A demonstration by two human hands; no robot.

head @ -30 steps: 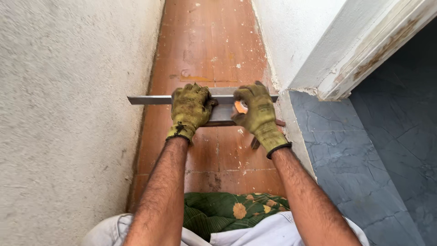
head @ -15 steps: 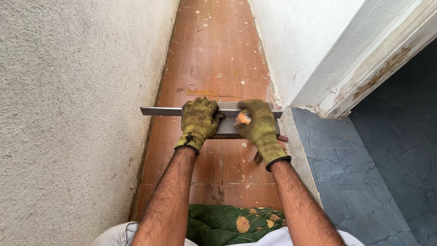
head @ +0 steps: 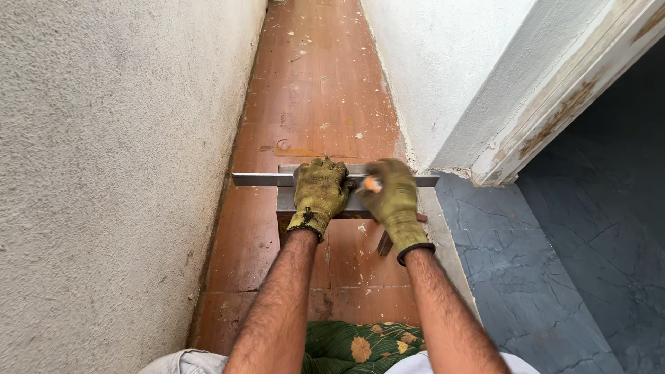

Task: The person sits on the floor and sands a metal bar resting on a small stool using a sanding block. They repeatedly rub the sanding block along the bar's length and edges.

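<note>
The metal straightedge [head: 256, 179] is lying flat across the narrow strip of reddish-brown floor tiles [head: 312, 97], spanning from the foot of the rough plastered wall [head: 104, 173] on the left to the white wall corner [head: 443, 90] on the right. The left hand [head: 318, 192], in a worn yellow-green work glove, is pressing down on the bar with its fingers curled over the far edge, closed on the metal. The right hand [head: 392, 197], gloved the same, is gripping a small orange-tipped marking tool [head: 373, 184] against the bar; the hand is blurred, so how tightly it is clamped cannot be told. A second flat metal piece [head: 287, 199] is lying just under the bar, beneath the left hand, and a dark tool handle [head: 385, 242] is poking out below the right wrist.

The risks here are looking modest but real. The bar is bearing on a dusty, paint-flecked tile, and any sideways push from the marking hand is likely to skid it, throwing the line off. The left end is sitting right at the wall, so a nudge there could pivot the whole bar. The glove fingers overhanging the edge could snag the tip. The person is kneeling on a green patterned cushion [head: 360, 343], leaning well forward, and a shifting knee could also jolt the bar.
</note>
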